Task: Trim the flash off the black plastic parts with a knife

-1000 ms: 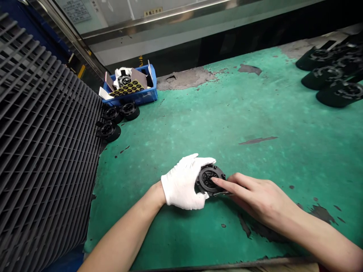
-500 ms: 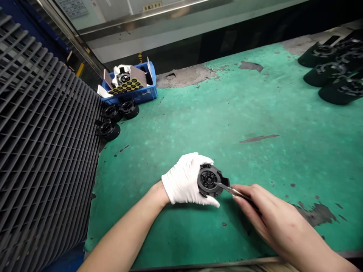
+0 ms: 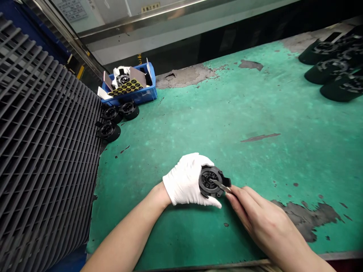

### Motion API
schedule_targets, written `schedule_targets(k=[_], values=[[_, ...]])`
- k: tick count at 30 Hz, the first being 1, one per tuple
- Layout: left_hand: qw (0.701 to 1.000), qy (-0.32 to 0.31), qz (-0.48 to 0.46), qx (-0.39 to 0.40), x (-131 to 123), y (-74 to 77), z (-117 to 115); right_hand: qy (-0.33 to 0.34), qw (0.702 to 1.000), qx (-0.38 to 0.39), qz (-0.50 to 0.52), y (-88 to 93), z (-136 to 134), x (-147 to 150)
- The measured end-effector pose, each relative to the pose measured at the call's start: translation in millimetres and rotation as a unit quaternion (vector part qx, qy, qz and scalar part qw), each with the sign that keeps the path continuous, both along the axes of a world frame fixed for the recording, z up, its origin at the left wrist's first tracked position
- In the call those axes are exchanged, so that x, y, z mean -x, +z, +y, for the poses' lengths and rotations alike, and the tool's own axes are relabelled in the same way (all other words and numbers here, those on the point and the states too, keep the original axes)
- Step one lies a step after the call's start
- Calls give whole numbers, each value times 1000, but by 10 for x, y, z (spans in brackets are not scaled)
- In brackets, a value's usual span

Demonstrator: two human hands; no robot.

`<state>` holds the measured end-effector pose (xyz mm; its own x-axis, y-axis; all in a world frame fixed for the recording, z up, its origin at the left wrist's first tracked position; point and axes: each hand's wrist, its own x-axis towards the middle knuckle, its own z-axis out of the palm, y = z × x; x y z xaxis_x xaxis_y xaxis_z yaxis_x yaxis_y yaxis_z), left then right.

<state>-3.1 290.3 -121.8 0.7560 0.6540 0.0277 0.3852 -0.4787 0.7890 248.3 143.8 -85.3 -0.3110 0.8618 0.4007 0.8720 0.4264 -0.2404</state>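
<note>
My left hand (image 3: 185, 181), in a white glove, is closed around a round black plastic part (image 3: 211, 182) and holds it tilted just above the green mat, its ribbed face toward me. My bare right hand (image 3: 255, 215) pinches thin metal tweezers (image 3: 219, 185), whose tips touch the centre of the part's face. Both hands sit near the front edge of the bench.
A large dark slatted grille (image 3: 45, 151) fills the left side. A blue bin (image 3: 133, 88) with a sheet of black round stickers stands at the back left, with three black round parts (image 3: 117, 117) before it. More black parts (image 3: 334, 64) lie at the far right. The green mat (image 3: 227, 113) is worn in patches.
My right hand drew back from pressing a finger on the part, then brought tweezers to its centre. My left hand tilted the part up slightly.
</note>
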Motion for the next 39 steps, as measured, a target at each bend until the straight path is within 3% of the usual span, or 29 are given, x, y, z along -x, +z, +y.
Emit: schedule_targets(k=[18, 39], values=[[997, 11, -59, -51, 7, -215, 7, 9, 1000, 0, 10, 18, 42, -76], [998, 23, -31, -45, -39, -135, 18, 18, 1000, 4, 10, 74, 19, -14]])
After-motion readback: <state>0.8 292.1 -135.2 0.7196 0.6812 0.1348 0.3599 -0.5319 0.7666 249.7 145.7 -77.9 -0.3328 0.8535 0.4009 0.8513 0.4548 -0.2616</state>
